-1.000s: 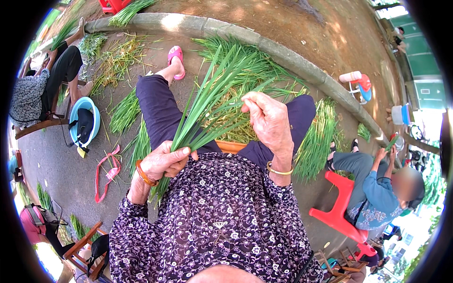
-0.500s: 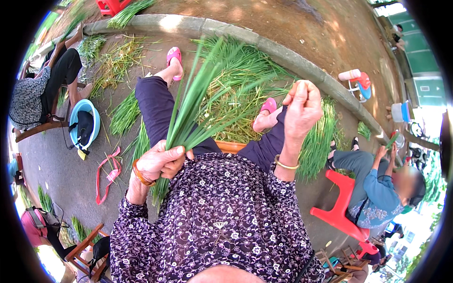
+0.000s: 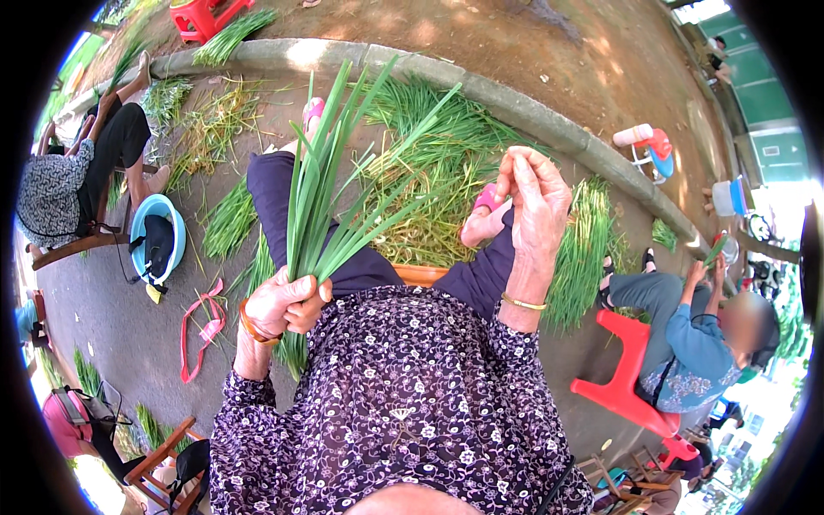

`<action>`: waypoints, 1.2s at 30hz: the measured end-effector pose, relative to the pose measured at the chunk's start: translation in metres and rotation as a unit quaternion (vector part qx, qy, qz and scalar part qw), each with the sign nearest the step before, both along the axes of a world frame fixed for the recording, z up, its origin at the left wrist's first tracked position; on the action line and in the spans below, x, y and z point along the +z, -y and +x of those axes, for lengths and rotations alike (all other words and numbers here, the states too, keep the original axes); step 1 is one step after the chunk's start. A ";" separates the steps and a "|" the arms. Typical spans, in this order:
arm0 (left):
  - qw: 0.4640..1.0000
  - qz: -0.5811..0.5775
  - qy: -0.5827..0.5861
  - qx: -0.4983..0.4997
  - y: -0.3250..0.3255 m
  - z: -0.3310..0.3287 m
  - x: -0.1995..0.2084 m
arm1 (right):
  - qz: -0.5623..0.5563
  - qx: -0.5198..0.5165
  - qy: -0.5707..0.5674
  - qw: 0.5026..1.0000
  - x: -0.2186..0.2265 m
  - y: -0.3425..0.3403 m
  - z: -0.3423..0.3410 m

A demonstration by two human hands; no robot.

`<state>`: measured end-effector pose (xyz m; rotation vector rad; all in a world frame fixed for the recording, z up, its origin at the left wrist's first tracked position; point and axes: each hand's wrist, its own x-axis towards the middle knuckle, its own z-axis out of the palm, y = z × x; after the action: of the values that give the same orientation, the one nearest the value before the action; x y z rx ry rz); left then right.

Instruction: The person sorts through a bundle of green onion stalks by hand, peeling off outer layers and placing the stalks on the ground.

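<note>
My left hand (image 3: 285, 307) is closed round the lower part of a bunch of green chives (image 3: 322, 206). The long flat leaves fan out upward over my lap, and their lower ends stick out below my fist. To the right, my right hand (image 3: 536, 202) is raised apart from the bunch, over my right knee. Its thumb and fingers are pinched together; I cannot make out anything between them. On the ground between my feet lies a loose heap of chives (image 3: 438, 129), with yellowed leaves (image 3: 421, 233) on its near side.
More chives (image 3: 571, 257) lie right of my leg. At left are a blue basin (image 3: 178, 245) with a black bag and a red strap (image 3: 206, 330). A red stool (image 3: 620, 369) stands at right beside a seated person (image 3: 699, 335); another person sits far left. A curb (image 3: 515, 103) runs beyond.
The chives in my left hand have swung a little left and more upright, with the hand slightly lower. My right hand has shifted slightly left, its fingers still together.
</note>
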<state>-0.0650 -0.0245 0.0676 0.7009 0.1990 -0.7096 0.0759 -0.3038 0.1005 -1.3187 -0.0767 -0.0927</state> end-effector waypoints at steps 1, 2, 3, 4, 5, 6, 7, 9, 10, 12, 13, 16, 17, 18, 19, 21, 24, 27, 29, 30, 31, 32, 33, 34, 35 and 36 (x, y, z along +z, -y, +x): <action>1.000 0.001 -0.001 -0.002 0.000 0.000 0.000 | -0.002 0.004 -0.007 1.000 0.001 0.000 -0.001; 1.000 0.001 -0.002 -0.004 0.001 0.000 0.001 | 0.003 0.008 -0.007 1.000 0.001 0.001 -0.001; 1.000 0.002 -0.004 -0.005 0.001 -0.001 0.001 | 0.008 0.012 -0.007 1.000 0.002 0.001 -0.002; 1.000 0.004 -0.002 -0.003 0.002 -0.001 0.000 | 0.012 0.015 -0.008 1.000 0.003 0.002 -0.002; 1.000 0.007 -0.001 -0.006 0.002 0.000 0.000 | 0.016 0.017 -0.003 1.000 0.003 0.002 -0.002; 1.000 0.009 0.000 -0.009 0.003 0.000 0.000 | 0.020 0.019 0.001 1.000 0.004 0.002 -0.003; 1.000 0.012 0.000 -0.011 0.004 0.001 0.001 | 0.024 0.021 0.004 0.999 0.005 0.002 -0.003; 0.999 0.029 0.000 -0.017 0.006 0.002 0.004 | 0.018 0.021 -0.002 1.000 0.008 0.002 -0.005; 0.999 0.036 0.005 -0.019 0.007 0.002 0.005 | 0.016 0.022 -0.005 1.000 0.009 0.002 -0.006; 0.999 0.025 -0.003 -0.028 0.006 0.001 0.003 | 0.015 0.027 0.009 0.999 0.010 0.000 -0.007; 0.999 0.038 0.001 -0.033 0.007 0.002 0.005 | 0.013 0.028 0.015 0.999 0.012 0.000 -0.008; 0.997 0.061 0.006 -0.045 0.012 0.006 0.008 | 0.023 0.039 0.012 0.999 0.016 0.001 -0.011; 0.997 0.067 0.004 -0.049 0.013 0.007 0.007 | 0.021 0.042 0.014 0.999 0.017 0.001 -0.013; 0.996 0.074 0.003 -0.052 0.013 0.007 0.006 | 0.019 0.046 0.016 0.999 0.019 0.001 -0.014; 0.995 0.081 0.001 -0.055 0.014 0.007 0.005 | 0.017 0.050 0.017 0.998 0.020 0.000 -0.015; 0.995 0.086 0.002 -0.056 0.015 0.006 0.005 | 0.004 0.053 0.023 0.998 0.024 -0.002 -0.018; 0.994 0.090 -0.001 -0.063 0.018 0.007 0.006 | -0.020 0.060 0.035 0.997 0.028 -0.004 -0.021; 0.992 0.103 -0.006 -0.074 0.022 0.008 0.007 | -0.034 0.068 0.047 0.996 0.028 -0.006 -0.022; 0.990 0.112 -0.009 -0.083 0.024 0.008 0.006 | -0.038 0.076 0.052 0.995 0.028 -0.008 -0.022; 0.990 0.109 -0.020 -0.088 0.025 0.008 0.006 | -0.039 0.082 0.053 0.994 0.028 -0.009 -0.022; 0.990 0.110 -0.021 -0.090 0.025 0.007 0.007 | -0.039 0.088 0.055 0.994 0.027 -0.010 -0.022; 0.989 0.111 -0.022 -0.092 0.026 0.007 0.006 | -0.049 0.096 0.036 0.994 0.028 -0.010 -0.023; 0.989 0.112 -0.022 -0.094 0.026 0.007 0.006 | -0.059 0.104 0.017 0.993 0.028 -0.011 -0.024; 0.988 0.117 -0.020 -0.096 0.027 0.007 0.006 | -0.069 0.111 -0.003 0.991 0.029 -0.011 -0.025; 0.988 0.122 -0.018 -0.098 0.027 0.006 0.006 | -0.091 0.112 -0.003 0.990 0.028 -0.012 -0.024; 0.987 0.127 -0.016 -0.099 0.027 0.006 0.006 | -0.113 0.112 -0.003 0.987 0.026 -0.014 -0.023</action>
<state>-0.0589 -0.0516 0.0735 0.9632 0.2542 -0.8960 0.0525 -0.2899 0.1260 -1.5275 -0.2357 0.1151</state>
